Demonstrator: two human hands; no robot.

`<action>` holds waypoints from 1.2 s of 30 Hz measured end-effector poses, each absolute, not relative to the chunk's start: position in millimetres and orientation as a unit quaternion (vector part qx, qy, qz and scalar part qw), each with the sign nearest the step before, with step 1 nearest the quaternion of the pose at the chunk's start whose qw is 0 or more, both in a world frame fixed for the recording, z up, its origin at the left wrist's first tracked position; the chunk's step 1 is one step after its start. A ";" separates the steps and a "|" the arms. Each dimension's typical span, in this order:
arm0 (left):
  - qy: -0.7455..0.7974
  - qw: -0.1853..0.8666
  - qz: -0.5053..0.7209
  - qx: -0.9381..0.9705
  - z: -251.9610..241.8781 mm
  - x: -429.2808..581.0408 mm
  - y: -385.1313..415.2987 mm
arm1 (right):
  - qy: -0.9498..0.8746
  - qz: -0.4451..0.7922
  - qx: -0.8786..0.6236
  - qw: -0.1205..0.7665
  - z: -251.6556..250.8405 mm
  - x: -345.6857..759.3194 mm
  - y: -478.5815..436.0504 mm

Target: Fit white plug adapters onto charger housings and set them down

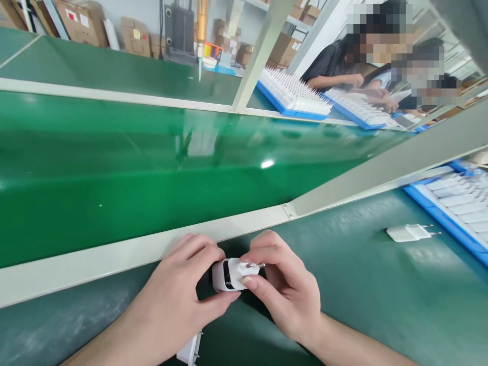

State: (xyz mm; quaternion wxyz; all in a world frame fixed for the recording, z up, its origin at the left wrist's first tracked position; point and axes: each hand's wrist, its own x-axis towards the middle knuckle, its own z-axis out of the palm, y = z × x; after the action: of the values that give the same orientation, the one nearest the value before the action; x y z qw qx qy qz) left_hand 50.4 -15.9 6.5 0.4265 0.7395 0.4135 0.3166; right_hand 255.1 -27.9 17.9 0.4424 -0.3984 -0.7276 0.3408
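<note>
Single view only, my head camera, worn on head, looking forward and down, tilted so horizon rolls. Close on table edge at 6 o'clock; both hands fill bottom centre. Conveyor belt runs across middle. Far end toward 1 o'clock reaches co-workers and shelving. No second view, no overlap.

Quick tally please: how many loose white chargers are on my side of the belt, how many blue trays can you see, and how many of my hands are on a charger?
Loose white chargers: 3, one held, one by the near tray, one under the left wrist
Blue trays: 3, near right, two far
Hands on a charger: 2, left hand, right hand
Total: 8
</note>
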 end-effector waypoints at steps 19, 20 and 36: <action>0.382 0.467 0.331 0.725 8.3 49.8 -13.0 | -0.766 0.323 -0.417 0.367 15.0 248.9 -30.2; 0.380 0.473 0.330 0.723 8.6 49.8 -12.8 | -0.765 0.323 -0.419 0.366 15.2 249.1 -30.6; 0.402 0.491 0.312 0.708 11.2 51.1 -14.7 | -0.816 0.242 -0.375 0.367 16.7 250.8 -31.3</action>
State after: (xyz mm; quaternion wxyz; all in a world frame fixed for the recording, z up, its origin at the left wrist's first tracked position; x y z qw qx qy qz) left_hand 51.1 -14.7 11.2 0.4909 0.7075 0.4016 0.3117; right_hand 250.8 -31.3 16.7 0.3672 -0.3746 -0.8163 0.2419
